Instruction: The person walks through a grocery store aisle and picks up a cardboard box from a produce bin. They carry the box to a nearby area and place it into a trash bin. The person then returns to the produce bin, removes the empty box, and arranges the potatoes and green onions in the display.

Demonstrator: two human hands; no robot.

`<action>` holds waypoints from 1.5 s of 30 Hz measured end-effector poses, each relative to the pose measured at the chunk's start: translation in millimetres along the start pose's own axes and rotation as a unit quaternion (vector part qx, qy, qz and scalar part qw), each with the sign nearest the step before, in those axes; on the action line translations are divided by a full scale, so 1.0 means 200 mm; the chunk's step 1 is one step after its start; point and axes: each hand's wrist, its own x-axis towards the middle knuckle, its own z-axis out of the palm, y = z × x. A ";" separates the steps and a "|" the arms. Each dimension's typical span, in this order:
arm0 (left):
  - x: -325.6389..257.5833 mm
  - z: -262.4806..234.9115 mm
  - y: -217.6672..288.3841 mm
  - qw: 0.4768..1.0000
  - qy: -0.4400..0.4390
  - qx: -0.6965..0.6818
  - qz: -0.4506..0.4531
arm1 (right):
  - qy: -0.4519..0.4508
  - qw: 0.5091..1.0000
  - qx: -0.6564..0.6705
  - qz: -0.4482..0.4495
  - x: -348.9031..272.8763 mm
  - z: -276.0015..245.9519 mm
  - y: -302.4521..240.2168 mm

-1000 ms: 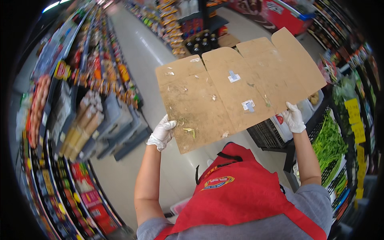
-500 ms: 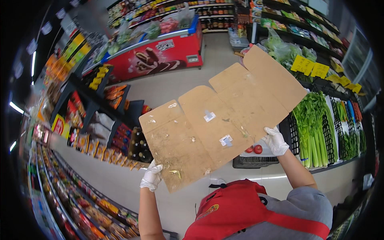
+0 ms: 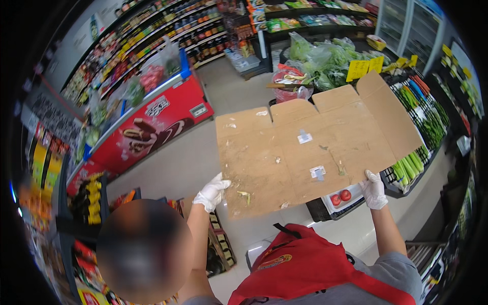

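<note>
Gripping a flattened cardboard box [image 3: 310, 152] by its lower edge, the gloved left hand [image 3: 212, 192] and right hand [image 3: 374, 190] keep fingers clamped on it above the floor [image 3: 203, 152].

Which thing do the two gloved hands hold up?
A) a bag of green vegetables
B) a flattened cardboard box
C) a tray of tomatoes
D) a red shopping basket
B: the left hand and the right hand each grip a lower edge of the flattened cardboard box, spread open between them.
</note>
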 end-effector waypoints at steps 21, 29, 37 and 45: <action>2.61 0.22 1.15 0.941 -0.280 0.148 -0.115 | 0.272 0.933 0.110 -0.209 0.91 0.47 0.18; 3.54 0.42 1.18 0.891 -0.382 0.169 -0.178 | 0.356 0.878 0.066 -0.313 1.24 0.64 0.35; 4.07 0.66 1.12 0.875 -0.363 0.234 -0.218 | 0.447 0.815 0.064 -0.365 1.42 0.85 0.56; 4.35 0.78 0.96 0.884 -0.342 0.211 -0.241 | 0.478 0.794 0.041 -0.373 1.51 0.96 0.57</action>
